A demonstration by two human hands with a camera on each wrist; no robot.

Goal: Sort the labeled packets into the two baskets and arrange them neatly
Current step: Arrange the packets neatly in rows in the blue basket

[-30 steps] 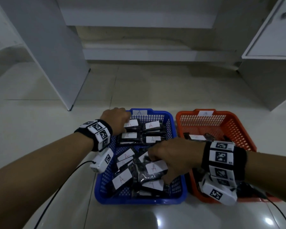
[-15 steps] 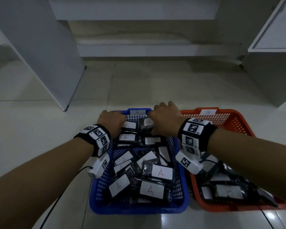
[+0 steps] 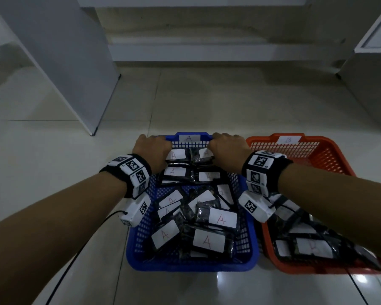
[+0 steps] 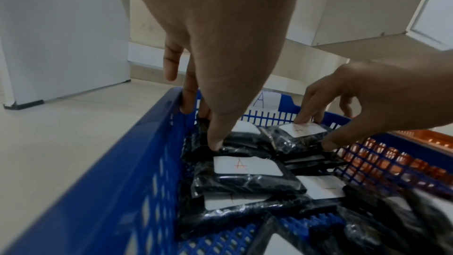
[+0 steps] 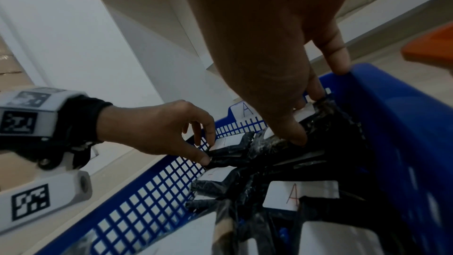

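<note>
Reading "A": blue basket (image 3: 191, 264) tag and packets (image 3: 209, 240); orange basket (image 3: 299, 146) tagged "B".

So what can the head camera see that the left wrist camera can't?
Only the head view shows the orange plastic basket's B label and its packets. Only the left wrist view shows the left hand's fingertips pinching a black plastic packet at the far end. Both show the blue plastic basket, its A label and both hands.

Both hands reaching forward and down, side by side

Left hand (image 3: 151, 148) and right hand (image 3: 226, 148) extend from bare forearms, each wrist banded; thumbs and fingers curl downward in pinching poses, knuckles up, the hands apart.
</note>
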